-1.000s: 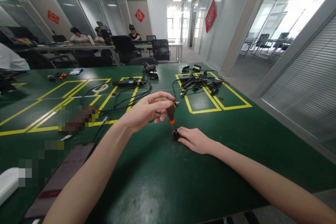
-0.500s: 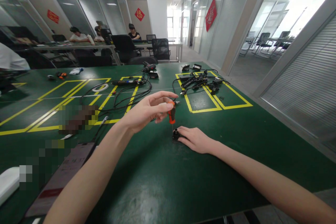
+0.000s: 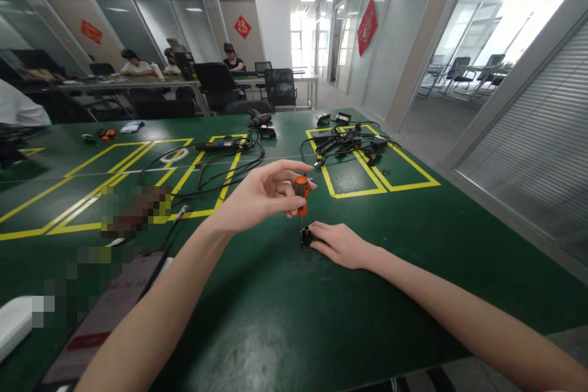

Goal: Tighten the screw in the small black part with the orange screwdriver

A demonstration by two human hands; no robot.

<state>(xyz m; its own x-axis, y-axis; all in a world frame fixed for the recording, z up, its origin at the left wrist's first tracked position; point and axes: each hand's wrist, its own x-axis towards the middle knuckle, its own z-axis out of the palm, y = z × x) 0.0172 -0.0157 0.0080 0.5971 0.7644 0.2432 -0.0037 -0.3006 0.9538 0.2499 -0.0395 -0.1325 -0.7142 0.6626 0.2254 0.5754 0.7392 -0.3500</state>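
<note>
My left hand [image 3: 271,192] grips the orange and dark handle of a screwdriver [image 3: 302,193] between thumb and fingers. The screwdriver stands upright, its thin shaft pointing down at a small black part [image 3: 306,235] on the green table [image 3: 275,312]. Low on the table, my right hand [image 3: 342,245] pinches that part from the right with thumb and fingers. A short round stub rises from the part's top. Whether the screwdriver's tip sits in a screw is too small to make out.
A tangle of black cables and plugs [image 3: 340,144] lies beyond my hands within yellow tape outlines. Farther left are a long black cable [image 3: 202,177], a white ring [image 3: 174,155] and a power drill [image 3: 258,119]. A dark flat device [image 3: 119,300] lies by my left forearm. People sit in the background.
The fingers and thumb of my left hand have shifted around the screwdriver handle, and the handle has turned. My right hand and the black part stay in place.
</note>
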